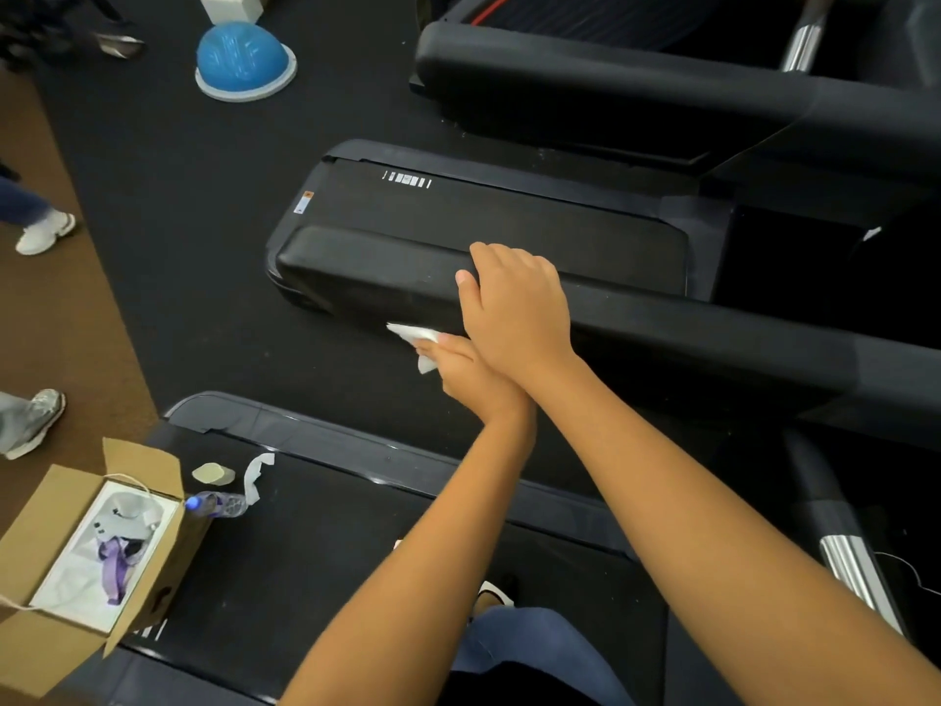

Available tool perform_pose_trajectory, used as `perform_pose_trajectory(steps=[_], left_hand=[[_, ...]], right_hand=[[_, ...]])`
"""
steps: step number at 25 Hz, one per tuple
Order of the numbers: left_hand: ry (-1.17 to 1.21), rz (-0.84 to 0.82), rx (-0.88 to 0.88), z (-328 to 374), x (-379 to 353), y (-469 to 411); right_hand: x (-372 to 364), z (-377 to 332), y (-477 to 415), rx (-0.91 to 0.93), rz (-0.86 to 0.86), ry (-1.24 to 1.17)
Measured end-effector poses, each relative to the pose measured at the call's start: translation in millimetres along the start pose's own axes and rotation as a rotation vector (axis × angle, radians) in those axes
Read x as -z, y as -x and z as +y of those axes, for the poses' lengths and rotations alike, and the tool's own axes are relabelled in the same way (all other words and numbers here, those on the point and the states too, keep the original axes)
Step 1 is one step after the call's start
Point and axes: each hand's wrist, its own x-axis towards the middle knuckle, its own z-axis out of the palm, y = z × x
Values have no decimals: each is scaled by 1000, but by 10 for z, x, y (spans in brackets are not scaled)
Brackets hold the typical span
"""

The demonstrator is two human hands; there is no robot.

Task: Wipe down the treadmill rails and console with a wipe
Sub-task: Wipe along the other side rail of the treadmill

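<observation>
A thick black padded treadmill rail (pixel 366 267) runs from centre left to the right edge. My right hand (pixel 514 303) lies on top of it, fingers curled over its far side and thumb on the near face. Just below, my left hand (pixel 461 372) pinches a crumpled white wipe (pixel 412 338) and holds it against the rail's lower near side. My right wrist crosses over my left hand and hides part of it. No console is in view.
The treadmill belt (pixel 331 542) below me carries an open cardboard box (pixel 76 552), a water bottle (pixel 216 503) and paper scraps. A chrome upright (pixel 855 568) stands at right. A second machine's rail (pixel 611 89) lies beyond. A blue balance dome (pixel 244 58) and other people's feet (pixel 43 231) are at left.
</observation>
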Motion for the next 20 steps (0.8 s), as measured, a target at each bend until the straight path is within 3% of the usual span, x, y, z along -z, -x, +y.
perform_pose_trajectory(steps=[2, 7, 10, 16, 20], left_hand=[[-62, -33, -84, 59, 60, -128], [0, 191, -95, 367, -11, -838], [70, 172, -53, 270, -59, -688], [-72, -2, 106, 6, -8, 0], [-101, 124, 29, 240, 45, -606]], right_hand=[[-2, -6, -2, -1, 0, 5], [-13, 11, 12, -9, 7, 26], [-23, 11, 17, -7, 24, 18], [-23, 12, 19, 5, 42, 16], [-42, 12, 24, 9, 56, 29]])
